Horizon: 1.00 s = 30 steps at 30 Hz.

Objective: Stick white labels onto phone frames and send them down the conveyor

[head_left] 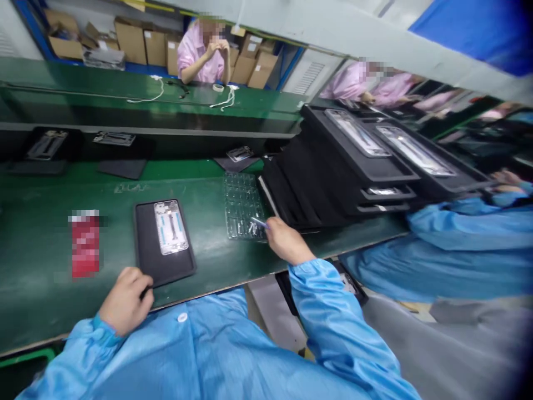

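Note:
A black tray [145,261] lies on the green bench in front of me, carrying a phone frame [170,226] with its inner side up. My left hand [126,299] rests at the tray's near-left corner, fingers curled on its edge. My right hand [286,240] reaches over a clear plastic blister tray [241,203] and pinches a thin tool, seemingly tweezers [259,223], whose tip touches the tray's near edge.
A stack of black trays [333,183] with phone frames stands to the right. A co-worker in blue [458,244] sits beside me there. A red blurred item [85,244] lies on the left. A conveyor [125,141] carries more trays; people in pink sit beyond.

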{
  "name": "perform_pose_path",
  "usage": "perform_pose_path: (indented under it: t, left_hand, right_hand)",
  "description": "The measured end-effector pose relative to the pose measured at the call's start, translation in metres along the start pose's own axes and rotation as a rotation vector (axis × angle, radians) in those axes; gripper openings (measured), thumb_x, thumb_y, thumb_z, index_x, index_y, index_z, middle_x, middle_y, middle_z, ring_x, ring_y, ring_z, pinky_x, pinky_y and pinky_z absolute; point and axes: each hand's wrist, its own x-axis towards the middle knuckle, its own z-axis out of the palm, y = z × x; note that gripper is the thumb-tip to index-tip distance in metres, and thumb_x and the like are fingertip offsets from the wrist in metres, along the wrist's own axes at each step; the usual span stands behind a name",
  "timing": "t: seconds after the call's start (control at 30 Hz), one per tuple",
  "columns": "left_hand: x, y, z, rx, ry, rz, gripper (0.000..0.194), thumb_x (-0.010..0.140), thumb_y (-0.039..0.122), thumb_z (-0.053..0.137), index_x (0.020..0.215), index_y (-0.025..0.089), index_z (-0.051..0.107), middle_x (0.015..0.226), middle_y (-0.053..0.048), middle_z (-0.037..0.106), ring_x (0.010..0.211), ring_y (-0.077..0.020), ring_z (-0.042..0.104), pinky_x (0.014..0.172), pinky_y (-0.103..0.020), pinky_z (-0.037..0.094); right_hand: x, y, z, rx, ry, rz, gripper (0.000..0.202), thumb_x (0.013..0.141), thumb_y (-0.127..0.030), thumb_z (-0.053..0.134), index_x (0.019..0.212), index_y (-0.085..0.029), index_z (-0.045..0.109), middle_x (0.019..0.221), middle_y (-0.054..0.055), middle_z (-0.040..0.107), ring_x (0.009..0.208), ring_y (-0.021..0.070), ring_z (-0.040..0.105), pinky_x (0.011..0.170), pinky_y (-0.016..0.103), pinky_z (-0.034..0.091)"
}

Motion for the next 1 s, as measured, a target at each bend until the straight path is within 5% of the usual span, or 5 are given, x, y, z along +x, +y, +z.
perform_pose_path:
  t: [0.27,0.4,0.53,0.8,1.0]
  left_hand:
    - [0.042,0.038,0.0,-0.196,0.073,-0.11,0.014,0.092,0.026,0.055,0.099,0.02,0.065,0.079,-0.004,0.058,0.08,-0.0198,0.057,0.076,-0.035,0.049]
    - [0.072,0.026,0.0,-0.066,0.204,-0.147,0.021,0.087,0.029,0.062,0.106,0.022,0.065,0.102,-0.009,0.063,0.11,-0.0302,0.056,0.096,-0.049,0.046]
    - [0.085,0.009,0.012,-0.001,0.144,-0.195,0.034,0.084,0.018,0.059,0.117,0.024,0.063,0.124,-0.012,0.059,0.133,-0.0379,0.043,0.105,-0.06,0.04]
    - [0.049,-0.038,-0.006,-0.143,0.131,-0.214,0.048,0.072,0.002,0.048,0.114,0.022,0.059,0.15,-0.01,0.031,0.142,-0.0292,0.038,0.118,-0.05,0.038]
    - [0.111,-0.062,-0.024,-0.178,-0.023,-0.004,0.056,0.054,-0.003,0.042,0.101,0.021,0.059,0.126,-0.008,0.058,0.122,-0.0233,0.057,0.107,-0.043,0.048]
  right_hand:
    - [0.033,-0.056,-0.031,0.189,0.18,-0.031,0.017,0.091,-0.032,0.049,0.083,-0.021,0.058,0.072,0.004,0.062,0.068,0.0188,0.056,0.064,0.03,0.04]
    - [0.06,-0.101,-0.013,0.342,0.165,-0.17,0.011,0.087,-0.027,0.052,0.088,-0.021,0.06,0.104,0.011,0.067,0.098,0.0231,0.062,0.087,0.035,0.047]
    - [0.066,-0.136,0.005,0.486,0.111,-0.274,0.01,0.086,-0.022,0.052,0.087,-0.021,0.061,0.107,0.011,0.068,0.101,0.0224,0.062,0.092,0.036,0.048]
    - [0.053,-0.161,0.017,0.759,-0.07,-0.288,0.006,0.078,-0.018,0.058,0.074,-0.022,0.06,0.109,0.006,0.073,0.098,0.02,0.066,0.088,0.034,0.049]
    - [0.052,-0.165,0.015,0.909,-0.222,-0.228,0.017,0.077,-0.018,0.058,0.09,-0.021,0.07,0.102,0.004,0.076,0.084,0.0165,0.067,0.075,0.029,0.05]
